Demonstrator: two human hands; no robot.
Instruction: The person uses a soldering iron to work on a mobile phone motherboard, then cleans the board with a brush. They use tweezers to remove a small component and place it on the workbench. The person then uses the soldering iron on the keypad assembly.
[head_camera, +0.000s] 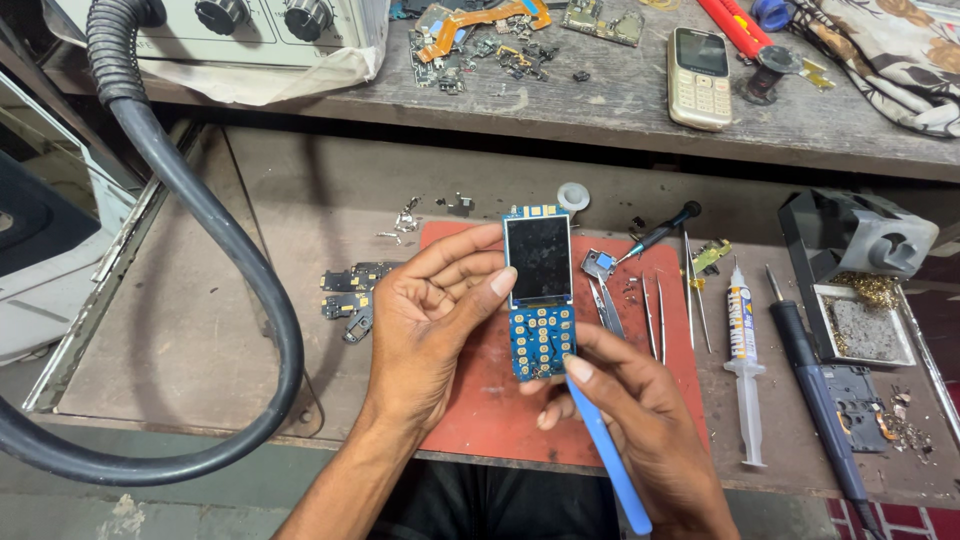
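A person works at a cluttered repair bench, seen from above. The left hand (432, 310) comes in from the lower centre with its palm turned inward, fingers curled around the left edge of a bare phone circuit board (540, 295), the thumb pressing near the bottom of its dark screen. The right hand (630, 420) rises from the lower right, closed in a pen grip around a light blue plastic pry tool (605, 450), whose tip meets the lower right edge of the board at the keypad contacts.

The board is held just above a red work mat (470, 400), roughly over the mat's centre. Its long axis runs nearly straight away from the person, screen end far, blue keypad end near, face turned up toward the camera.

Open mat shows to the left of the hands and below them. To the right the room is tighter: tweezers (652, 315) and a small screwdriver (660, 232) lie on the mat, then a syringe (742, 350) and a soldering iron (815, 390) on the bench beyond. A thick black hose (215, 250) loops across the left side. On the shelf behind lies a pale keypad phone (699, 77).
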